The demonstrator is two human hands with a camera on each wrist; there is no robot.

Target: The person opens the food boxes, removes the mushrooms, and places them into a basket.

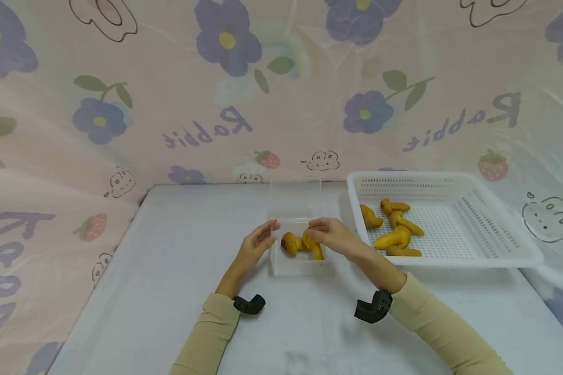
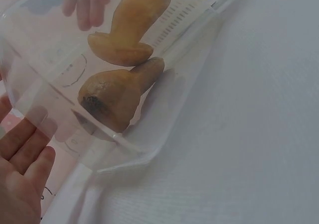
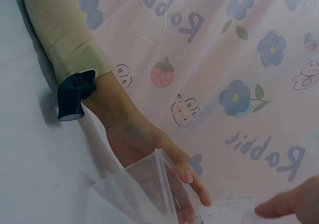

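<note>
A clear plastic box (image 1: 300, 268) stands at mid-table with its lid (image 1: 295, 200) raised behind it. Two orange-brown mushroom-shaped pieces (image 1: 289, 242) (image 1: 315, 250) lie inside, and the left wrist view shows them close up (image 2: 114, 97) (image 2: 132, 30). My left hand (image 1: 255, 245) rests with straight fingers (image 2: 22, 184) against the box's left wall (image 3: 144, 184). Just above the right-hand piece, my right hand (image 1: 326, 234) hovers over the box. Its fingers (image 2: 84, 5) show through the plastic and hold nothing.
A white perforated basket (image 1: 450, 259) sits to the right of the box with several more mushroom pieces (image 1: 396, 237) in it. A pink flowered sheet walls the table at the back and left. Bare tabletop lies to the left and front.
</note>
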